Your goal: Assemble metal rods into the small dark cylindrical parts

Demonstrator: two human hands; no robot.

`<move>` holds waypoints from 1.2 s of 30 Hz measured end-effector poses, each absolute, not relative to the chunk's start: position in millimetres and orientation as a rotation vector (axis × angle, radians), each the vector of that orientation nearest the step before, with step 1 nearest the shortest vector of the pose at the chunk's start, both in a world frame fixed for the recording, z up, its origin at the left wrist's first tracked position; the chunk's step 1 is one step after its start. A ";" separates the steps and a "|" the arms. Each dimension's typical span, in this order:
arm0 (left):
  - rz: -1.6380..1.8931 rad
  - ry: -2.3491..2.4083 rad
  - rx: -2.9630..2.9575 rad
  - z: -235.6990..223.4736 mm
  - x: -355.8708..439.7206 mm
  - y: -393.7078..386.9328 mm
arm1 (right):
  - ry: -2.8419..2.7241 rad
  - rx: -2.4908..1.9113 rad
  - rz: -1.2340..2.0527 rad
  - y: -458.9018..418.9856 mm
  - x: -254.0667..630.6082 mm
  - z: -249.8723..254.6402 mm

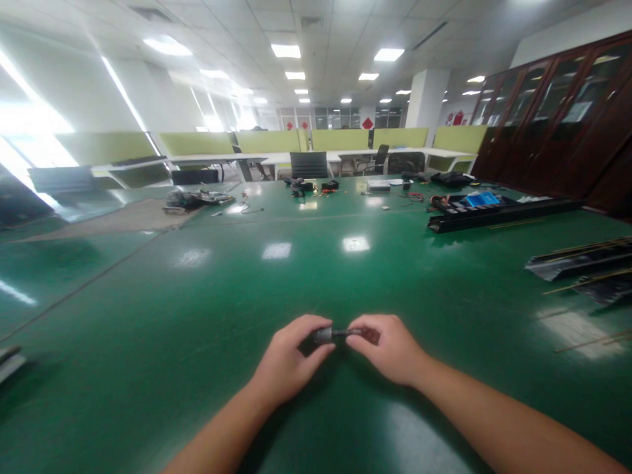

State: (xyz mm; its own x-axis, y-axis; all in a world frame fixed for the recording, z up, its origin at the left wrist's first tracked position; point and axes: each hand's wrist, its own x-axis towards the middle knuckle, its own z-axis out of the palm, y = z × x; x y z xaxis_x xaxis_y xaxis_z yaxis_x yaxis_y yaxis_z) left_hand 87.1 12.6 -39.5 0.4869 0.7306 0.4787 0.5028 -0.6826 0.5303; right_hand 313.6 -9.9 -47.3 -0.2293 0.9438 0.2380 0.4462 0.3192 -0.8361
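Illumination is bright. Light sources are the ceiling panels (286, 51) and, at left, windows (29, 118) overexposed to white. The glossy green table (237, 283) returns rectangular glare patches (356, 244). Soft shadows lie below the left hand (290, 359) and right hand (390, 347). Wide-angle distortion stretches the edges; the cabinet (557, 125) at right leans. Small items (300, 187) at the table's far side are blurred.

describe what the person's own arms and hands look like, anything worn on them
The left hand and right hand are ungloved. The left forearm and right forearm are bare as far as the frame shows, with no sleeve, watch or bracelet visible. Several fingers are hidden, so rings can't be ruled out.
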 end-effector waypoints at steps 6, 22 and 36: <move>1.011 1.044 2.427 -38.0 87.8 12.1 | -1.818 -1.235 0.810 -9.9 314.2 -48.1; 1.010 1.048 2.416 -38.4 85.9 13.1 | -1.801 -1.243 0.824 -9.5 314.1 -47.2; 1.022 1.044 2.408 -41.0 84.0 13.2 | -1.780 -1.248 0.845 -9.4 315.0 -49.6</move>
